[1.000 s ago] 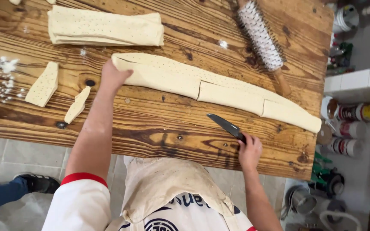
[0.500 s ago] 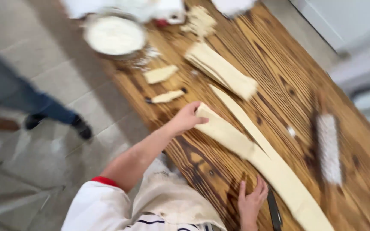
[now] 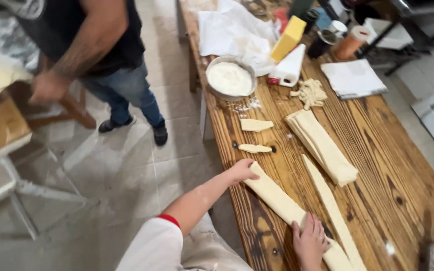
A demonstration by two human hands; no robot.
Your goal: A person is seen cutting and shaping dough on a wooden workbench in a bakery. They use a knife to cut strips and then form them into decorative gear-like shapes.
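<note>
My left hand curls over the near end of a long pale dough strip that lies diagonally on the wooden table. Further along the same strip, my right hand lies flat on it with fingers spread. A thinner cut strip runs beside it on the far side. Beyond that sits a folded stack of dough. Two small dough scraps lie near the table's left edge. No knife is visible.
A flour bowl, white cloth, yellow box, white container, dough trimmings and papers crowd the far end. Another person stands on the tiled floor beside a wooden stool.
My view has swung left along the table. My right hand has let go of the knife and now rests on the dough strip. My left hand stays at the strip's end.
</note>
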